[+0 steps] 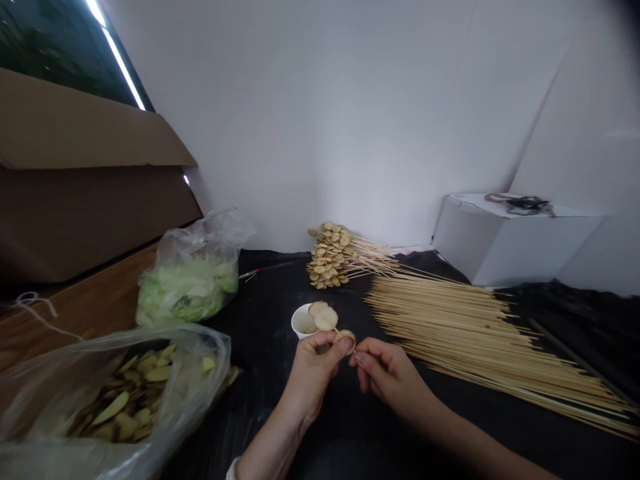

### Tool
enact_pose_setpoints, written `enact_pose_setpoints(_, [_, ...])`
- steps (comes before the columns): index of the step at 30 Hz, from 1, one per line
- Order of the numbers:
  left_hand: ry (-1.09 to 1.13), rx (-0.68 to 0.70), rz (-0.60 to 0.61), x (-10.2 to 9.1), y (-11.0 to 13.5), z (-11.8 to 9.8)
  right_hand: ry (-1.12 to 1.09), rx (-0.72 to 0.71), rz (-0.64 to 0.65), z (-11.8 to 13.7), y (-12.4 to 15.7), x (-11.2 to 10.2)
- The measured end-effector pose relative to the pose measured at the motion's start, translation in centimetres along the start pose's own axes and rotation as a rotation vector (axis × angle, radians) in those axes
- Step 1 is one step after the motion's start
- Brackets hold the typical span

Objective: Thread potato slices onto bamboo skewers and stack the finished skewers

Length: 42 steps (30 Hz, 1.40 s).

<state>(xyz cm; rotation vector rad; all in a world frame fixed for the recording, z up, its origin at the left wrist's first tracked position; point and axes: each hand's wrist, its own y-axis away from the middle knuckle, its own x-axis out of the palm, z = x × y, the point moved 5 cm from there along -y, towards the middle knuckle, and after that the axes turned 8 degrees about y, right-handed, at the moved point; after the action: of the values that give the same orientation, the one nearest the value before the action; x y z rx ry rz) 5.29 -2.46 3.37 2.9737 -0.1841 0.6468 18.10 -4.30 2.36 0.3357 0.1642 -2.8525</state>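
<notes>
Skewer (340, 332) of thin wood through round slices (325, 317), left grip (317, 370) pinching it, right grip (383, 373) pressed together

We are finding no readable text, label, brand, number or sign in this view: the cup (300, 322), the upper bag (193, 233), the lower bag (210, 353) and the box (85, 127) are showing no legible print.
</notes>
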Motion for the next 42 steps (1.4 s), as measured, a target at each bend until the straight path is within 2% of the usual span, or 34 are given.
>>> enact_pose_setpoints(3, [0.015,-0.011,0.027,0.1,0.0,0.3,0.0,0.01,0.018,0.1,0.0,0.0])
enact_pose_setpoints(7, [0.015,-0.016,-0.007,-0.3,-0.3,0.2,-0.047,0.066,0.086,0.1,-0.1,0.1])
enact_pose_setpoints(14, [0.003,0.009,-0.026,-0.3,-0.2,-0.4,0.081,-0.002,0.018,-0.1,0.0,-0.1])
enact_pose_setpoints(23, [0.023,-0.034,0.026,0.0,-0.2,0.4,0.031,-0.015,0.032,0.0,-0.1,0.0])
enact_pose_setpoints(26, [0.063,-0.037,0.004,-0.4,-0.3,-0.3,-0.016,-0.001,0.04,0.1,-0.1,0.0])
enact_pose_setpoints(33, [0.131,0.112,-0.048,-0.6,-0.2,-2.6,-0.025,0.026,0.07,0.8,0.3,0.3])
enact_pose_setpoints(42, [0.089,0.137,-0.118,-0.4,0.1,-3.1,-0.038,0.051,0.101,0.4,0.4,0.9])
